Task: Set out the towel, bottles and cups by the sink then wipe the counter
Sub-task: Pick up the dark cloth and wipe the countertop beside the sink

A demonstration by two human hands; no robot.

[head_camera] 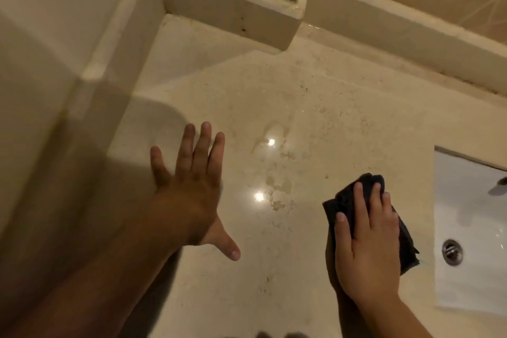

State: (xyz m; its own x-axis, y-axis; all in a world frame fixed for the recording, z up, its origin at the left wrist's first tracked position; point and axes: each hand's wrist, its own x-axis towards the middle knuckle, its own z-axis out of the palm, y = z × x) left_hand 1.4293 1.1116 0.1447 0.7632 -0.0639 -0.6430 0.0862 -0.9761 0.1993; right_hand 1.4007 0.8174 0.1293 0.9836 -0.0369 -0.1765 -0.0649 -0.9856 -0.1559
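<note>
A beige stone counter [315, 107] fills the view, with wet patches and light glints near its middle. My right hand [367, 239] lies flat on a dark crumpled cloth [406, 244] and presses it onto the counter just left of the sink. My left hand [192, 186] hovers over the left part of the counter with its fingers spread and nothing in it. No towel, bottles or cups are in view.
A white sink basin [472, 282] with a metal drain [452, 252] is set into the counter at the right edge. A raised stone backsplash ledge [384, 27] runs along the back. A wall [41, 35] closes the left side.
</note>
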